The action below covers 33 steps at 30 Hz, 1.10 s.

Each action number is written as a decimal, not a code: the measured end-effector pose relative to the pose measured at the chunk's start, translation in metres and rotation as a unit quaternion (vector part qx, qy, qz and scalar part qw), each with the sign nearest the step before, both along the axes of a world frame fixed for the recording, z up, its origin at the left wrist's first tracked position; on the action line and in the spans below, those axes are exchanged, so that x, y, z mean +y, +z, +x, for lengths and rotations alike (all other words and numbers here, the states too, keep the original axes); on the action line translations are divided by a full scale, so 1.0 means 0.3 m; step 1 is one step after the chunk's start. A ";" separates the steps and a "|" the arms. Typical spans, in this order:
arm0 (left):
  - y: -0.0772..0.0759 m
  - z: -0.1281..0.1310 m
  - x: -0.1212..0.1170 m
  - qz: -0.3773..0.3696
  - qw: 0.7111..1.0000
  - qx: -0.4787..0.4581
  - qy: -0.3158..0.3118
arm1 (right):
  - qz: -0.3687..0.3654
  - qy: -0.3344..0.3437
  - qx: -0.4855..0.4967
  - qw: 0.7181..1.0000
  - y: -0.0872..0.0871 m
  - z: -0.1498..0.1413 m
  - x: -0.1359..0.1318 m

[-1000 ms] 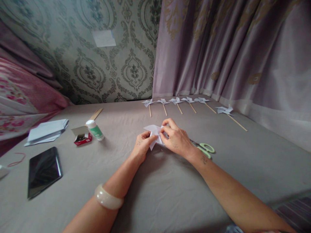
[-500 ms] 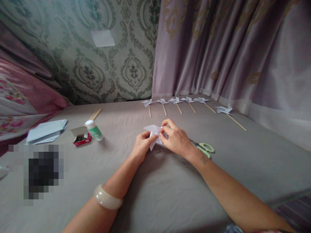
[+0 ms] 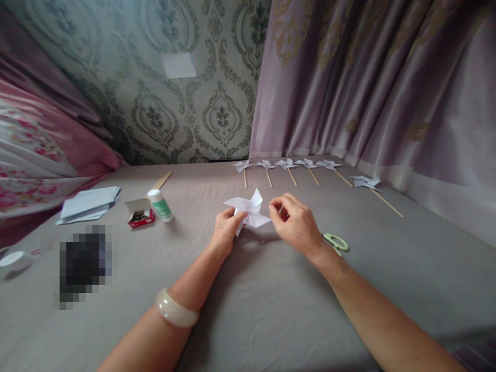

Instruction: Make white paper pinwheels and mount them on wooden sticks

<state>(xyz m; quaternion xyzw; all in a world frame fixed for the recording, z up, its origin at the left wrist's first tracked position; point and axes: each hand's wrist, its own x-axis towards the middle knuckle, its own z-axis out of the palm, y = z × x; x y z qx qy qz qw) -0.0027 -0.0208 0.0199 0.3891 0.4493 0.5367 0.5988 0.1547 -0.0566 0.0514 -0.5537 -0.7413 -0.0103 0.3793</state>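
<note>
My left hand pinches a white folded paper pinwheel and holds it a little above the grey cloth. My right hand is just right of the paper and no longer touches it. Its fingers are curled with thumb and forefinger close together; what they hold, if anything, is too small to make out. A pale bangle sits on my left wrist.
Green-handled scissors lie just behind my right wrist. Several finished pinwheels on sticks line the back by the curtain. A glue bottle, a small red box, a paper stack and wooden sticks lie to the left.
My right hand has let go of the paper and moved right. The pinwheel now shows whole in my left hand. The camera has shifted slightly.
</note>
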 end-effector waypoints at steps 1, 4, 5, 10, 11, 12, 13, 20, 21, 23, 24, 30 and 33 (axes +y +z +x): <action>-0.001 -0.005 0.006 -0.005 1.000 -0.008 0.014 | -0.038 0.020 -0.022 0.999 -0.009 0.001 -0.004; -0.005 -0.019 0.019 -0.008 0.998 -0.029 0.048 | -0.156 0.096 -0.112 0.977 -0.041 -0.009 -0.017; -0.007 -0.022 0.022 -0.008 0.998 -0.033 0.053 | -0.180 0.111 -0.135 0.968 -0.050 -0.015 -0.020; -0.021 -0.029 0.028 -0.006 0.998 -0.033 0.054 | -0.236 0.132 -0.164 0.949 -0.055 -0.029 -0.030; -0.023 -0.030 0.030 -0.007 0.998 -0.037 0.053 | -0.239 0.134 -0.158 0.949 -0.050 -0.025 -0.030; -0.025 -0.030 0.031 -0.009 0.998 -0.040 0.052 | -0.241 0.137 -0.150 0.949 -0.044 -0.020 -0.029; -0.027 -0.030 0.033 -0.012 0.998 -0.044 0.052 | -0.244 0.140 -0.143 0.949 -0.040 -0.014 -0.028; -0.023 -0.030 0.038 -0.022 0.997 -0.061 0.048 | -0.267 0.157 -0.138 0.941 -0.041 0.012 -0.016; -0.021 -0.030 0.037 -0.022 0.997 -0.060 0.049 | -0.268 0.153 -0.141 0.941 -0.043 0.010 -0.016; -0.018 -0.029 0.037 -0.023 0.997 -0.057 0.051 | -0.267 0.150 -0.147 0.941 -0.042 0.006 -0.019; -0.017 -0.029 0.038 -0.024 0.997 -0.057 0.052 | -0.264 0.150 -0.149 0.941 -0.041 0.005 -0.021; -0.012 -0.029 0.042 -0.032 0.996 -0.057 0.061 | -0.261 0.176 -0.101 0.944 -0.026 0.001 -0.026; -0.010 -0.031 0.040 -0.034 0.996 -0.067 0.058 | -0.334 0.201 0.042 0.920 -0.033 -0.021 -0.025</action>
